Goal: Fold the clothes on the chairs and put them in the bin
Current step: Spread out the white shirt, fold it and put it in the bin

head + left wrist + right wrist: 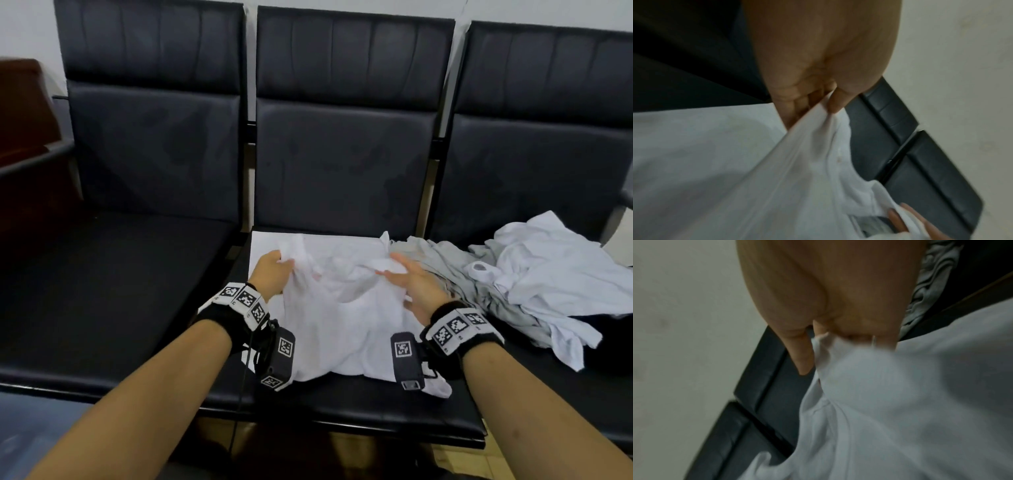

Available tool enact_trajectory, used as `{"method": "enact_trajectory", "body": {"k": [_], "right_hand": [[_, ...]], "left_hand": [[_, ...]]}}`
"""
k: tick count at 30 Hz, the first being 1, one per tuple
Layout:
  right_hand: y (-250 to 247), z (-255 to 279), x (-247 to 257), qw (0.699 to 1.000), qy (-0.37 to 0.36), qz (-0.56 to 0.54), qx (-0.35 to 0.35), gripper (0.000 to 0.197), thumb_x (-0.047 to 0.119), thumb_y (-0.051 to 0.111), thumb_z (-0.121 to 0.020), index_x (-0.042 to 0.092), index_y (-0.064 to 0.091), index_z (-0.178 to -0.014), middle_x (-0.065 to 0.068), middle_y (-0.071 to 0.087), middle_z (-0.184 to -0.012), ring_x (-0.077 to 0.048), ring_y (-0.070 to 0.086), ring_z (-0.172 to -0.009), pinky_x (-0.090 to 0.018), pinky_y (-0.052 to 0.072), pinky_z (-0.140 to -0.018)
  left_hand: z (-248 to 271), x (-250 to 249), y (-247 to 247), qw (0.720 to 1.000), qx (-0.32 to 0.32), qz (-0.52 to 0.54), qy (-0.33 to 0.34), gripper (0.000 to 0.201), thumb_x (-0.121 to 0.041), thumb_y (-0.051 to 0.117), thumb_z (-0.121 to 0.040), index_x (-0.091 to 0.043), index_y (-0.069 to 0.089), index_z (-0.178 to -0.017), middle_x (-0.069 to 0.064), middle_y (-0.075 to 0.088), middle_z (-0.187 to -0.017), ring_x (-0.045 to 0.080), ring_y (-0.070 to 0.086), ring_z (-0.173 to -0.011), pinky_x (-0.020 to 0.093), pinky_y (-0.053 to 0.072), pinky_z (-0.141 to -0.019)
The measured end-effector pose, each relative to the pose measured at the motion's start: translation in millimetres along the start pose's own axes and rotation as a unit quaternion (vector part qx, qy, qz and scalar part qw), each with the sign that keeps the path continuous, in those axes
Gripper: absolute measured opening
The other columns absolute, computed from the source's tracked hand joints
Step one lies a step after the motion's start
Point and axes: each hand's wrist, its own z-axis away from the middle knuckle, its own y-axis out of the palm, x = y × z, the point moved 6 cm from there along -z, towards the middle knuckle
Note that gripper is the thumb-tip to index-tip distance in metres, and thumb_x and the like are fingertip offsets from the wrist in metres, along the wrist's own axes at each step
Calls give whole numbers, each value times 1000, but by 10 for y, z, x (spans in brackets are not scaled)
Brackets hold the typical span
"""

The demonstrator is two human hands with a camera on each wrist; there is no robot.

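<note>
The left hand [272, 274] pinches the white shirt [342, 315] between thumb and curled fingers at its upper left edge. The right hand [416, 286] grips the shirt's upper right part, thumb out and other fingers tucked under cloth. The shirt lies on the middle chair [342, 407], lifted between both hands. Just right, a pile of clothes [534, 274] spreads over the right chair [534, 164]. The left chair [113, 274] offers bare seat.

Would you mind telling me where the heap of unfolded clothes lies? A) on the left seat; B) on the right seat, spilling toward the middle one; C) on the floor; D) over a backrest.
B: the heap of unfolded clothes rests on the right seat, its grey edge reaching the middle seat, beside the white shirt both hands hold.
</note>
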Motion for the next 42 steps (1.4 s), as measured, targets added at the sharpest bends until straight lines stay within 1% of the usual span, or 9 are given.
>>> {"method": "enact_trajectory", "body": {"k": [4, 6, 10, 13, 15, 19, 28, 36, 42], "right_hand": [[162, -57, -287, 996, 87, -18, 16, 29, 13, 63, -91, 9, 60, -119, -6, 72, -103, -22, 60, -105, -37, 43, -98], [166, -97, -346, 993, 94, -70, 0, 24, 10, 62, -91, 5, 63, -115, -14, 69, -111, -28, 64, -105, -39, 50, -93], [75, -197, -107, 995, 27, -96, -19, 34, 5, 53, -95, 16, 58, -127, -10, 65, -117, -25, 64, -103, -40, 53, -90], [19, -154, 234, 990, -24, -137, -32, 34, 0, 46, -96, 13, 53, -128, -11, 61, -105, -18, 63, -84, -28, 53, -64], [-15, -86, 469, 989, -65, -122, -47, 35, 2, 49, -95, 16, 54, -126, -4, 62, -99, -15, 61, -88, -30, 50, -71], [-22, 142, 854, 980, -136, -139, -44, 33, 9, 55, -93, 30, 61, -117, 4, 65, -102, -14, 60, -102, -37, 47, -95], [-97, 868, 1524, 930, -275, -243, 22, 50, 8, 60, -93, 25, 46, -138, 3, 71, -105, -11, 68, -93, -27, 54, -79], [-161, 1057, 1663, 922, -282, -262, 34, 32, 9, 60, -92, 22, 59, -122, -1, 67, -101, -20, 61, -104, -41, 45, -105], [-166, 686, 1546, 947, -253, -199, -11, 30, 9, 61, -92, 24, 63, -118, 3, 71, -111, -15, 64, -110, -34, 50, -96]], "left_hand": [[-131, 410, 30, 991, 44, -102, -81, 24, -10, 49, -97, -16, 53, -75, 14, 58, -97, 27, 61, -86, 36, 58, -74], [-159, 459, -11, 991, 14, -102, -83, 25, -7, 52, -95, -14, 54, -71, 15, 61, -92, 27, 61, -83, 36, 58, -73], [-100, 210, -39, 978, -10, 192, -85, 22, -4, 48, -90, -4, 54, -69, 8, 58, -66, 23, 57, -62, 28, 50, -58], [-24, -203, -19, 949, 91, 297, -50, 28, -20, 53, -89, 4, 63, -101, 15, 71, -95, 31, 68, -88, 36, 56, -78], [80, -530, -45, 962, 106, 253, 5, 32, -23, 60, -92, 4, 62, -108, 18, 71, -103, 31, 69, -97, 38, 57, -81], [260, -967, -131, 977, 50, 183, 98, 9, -15, 69, -87, -9, 62, -90, 4, 68, -86, 19, 66, -81, 28, 55, -69], [753, -1488, -292, 961, 52, 195, 187, 24, -14, 69, -87, -10, 70, -111, 11, 71, -108, 18, 69, -86, 31, 57, -70], [1067, -1778, -394, 941, 43, 203, 268, 29, -5, 70, -84, -16, 68, -111, 7, 72, -106, 18, 68, -102, 28, 55, -86], [725, -1662, -378, 960, 11, 117, 255, 31, -8, 75, -81, -8, 69, -112, 6, 74, -104, 16, 69, -101, 26, 54, -88]]}}
